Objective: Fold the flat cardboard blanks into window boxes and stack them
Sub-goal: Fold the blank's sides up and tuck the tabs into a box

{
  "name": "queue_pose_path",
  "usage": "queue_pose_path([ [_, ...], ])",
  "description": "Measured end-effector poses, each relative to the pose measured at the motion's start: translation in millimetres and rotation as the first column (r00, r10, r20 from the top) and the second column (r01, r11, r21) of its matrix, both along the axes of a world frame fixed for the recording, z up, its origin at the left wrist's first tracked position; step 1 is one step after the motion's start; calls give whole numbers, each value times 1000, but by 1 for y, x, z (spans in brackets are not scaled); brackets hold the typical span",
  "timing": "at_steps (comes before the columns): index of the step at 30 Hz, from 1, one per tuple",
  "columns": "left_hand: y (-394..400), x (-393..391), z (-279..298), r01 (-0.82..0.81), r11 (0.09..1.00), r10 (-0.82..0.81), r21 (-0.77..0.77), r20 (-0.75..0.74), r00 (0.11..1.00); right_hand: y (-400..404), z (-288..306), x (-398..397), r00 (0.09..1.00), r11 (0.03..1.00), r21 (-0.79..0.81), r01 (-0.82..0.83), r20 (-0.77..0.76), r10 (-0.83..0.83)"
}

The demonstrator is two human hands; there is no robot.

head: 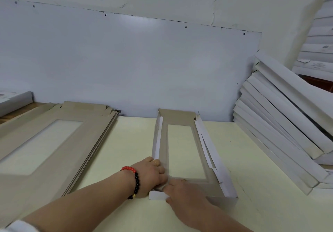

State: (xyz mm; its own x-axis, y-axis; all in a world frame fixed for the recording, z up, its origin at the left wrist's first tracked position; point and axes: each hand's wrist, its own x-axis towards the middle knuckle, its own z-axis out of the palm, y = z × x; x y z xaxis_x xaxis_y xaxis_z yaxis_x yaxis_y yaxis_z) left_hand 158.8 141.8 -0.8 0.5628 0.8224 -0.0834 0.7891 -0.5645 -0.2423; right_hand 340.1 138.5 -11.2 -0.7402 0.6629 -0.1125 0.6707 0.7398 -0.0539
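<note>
A half-folded window box (177, 118) lies on the pale table (126, 141), grey inside up, with its side walls raised and a clear window in the middle. My left hand (151, 174) grips its near left corner, a bead bracelet on the wrist. My right hand (183, 191) presses on the near end wall and its white flap. A pile of flat blanks (90, 123) with window cut-outs lies to the left. Finished white boxes (281, 116) lean in a stack at the right.
A grey-white board (126, 60) stands against the wall behind the table. More white boxes (319, 47) are piled at the far right, and another white box (14, 98) sits at the far left edge.
</note>
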Motion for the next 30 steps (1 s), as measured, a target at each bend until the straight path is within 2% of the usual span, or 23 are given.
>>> queue_pose_path([
  [3,-18,-6,-13,-109,994,104,9,243,964,4,-2,1,998,998,-48,44,-50,-47],
  [5,-33,-13,-26,-194,981,177,-2,417,892,4,-1,2,994,993,-106,56,-87,-66],
  [8,-49,-11,-40,-317,948,242,25,593,768,3,8,1,967,976,-199,84,-219,-127],
  [10,-54,-3,-42,-320,947,242,-14,686,686,4,15,2,957,957,-282,70,-252,-145],
  [12,-55,2,-40,-287,957,232,-45,713,661,9,21,2,926,885,-461,62,-304,-223],
  [15,-55,3,-37,-289,956,234,-47,716,657,22,29,-8,752,612,-789,62,-366,-548],
  [17,-54,5,-36,-300,953,237,-41,718,655,28,33,-17,573,353,-933,76,-249,-781],
  [18,-54,6,-36,-304,952,236,-37,722,650,30,34,-20,497,256,-965,59,-194,-846],
  [20,-54,7,-37,-307,951,227,-30,740,633,32,36,-23,402,132,-991,-18,-128,-907],
  [23,-55,7,-39,-304,953,207,-14,762,614,31,37,-27,356,54,-996,-74,-77,-931],
  [30,-55,5,-43,-300,954,190,6,761,620,30,32,-36,349,74,-997,-29,-79,-934],
])
